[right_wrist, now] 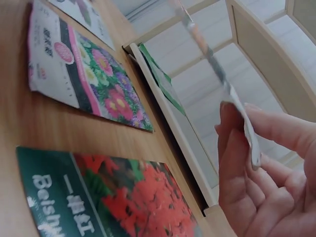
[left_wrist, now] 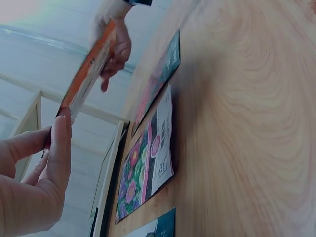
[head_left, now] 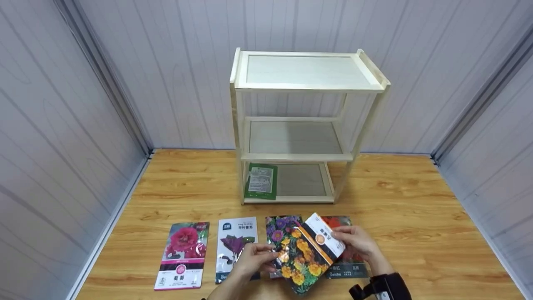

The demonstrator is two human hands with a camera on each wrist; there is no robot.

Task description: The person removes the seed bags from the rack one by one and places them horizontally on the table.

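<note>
Both hands hold an orange-flowered seed packet (head_left: pixel 305 255) tilted above the table. At one edge, my left hand (head_left: pixel 255 260) pinches it between thumb and fingers. My right hand (head_left: pixel 359 241) grips its white end from the other side. Beneath it, partly covered, lie a purple-and-pink flower packet (left_wrist: pixel 132 170) and a red-flowered packet (right_wrist: pixel 143 192). In the right wrist view the held packet (right_wrist: pixel 217 69) appears nearly edge-on, raised off the tabletop.
To the left lie a pink-flowered packet (head_left: pixel 181 254) and a white packet with a purple plant (head_left: pixel 235 227). Behind them stands a pale three-tier wooden shelf (head_left: pixel 297 157). A green packet (head_left: pixel 261 181) sits on its bottom tier, at the left. Panelled walls (head_left: pixel 187 83) enclose the wood-grain table (head_left: pixel 416 216).
</note>
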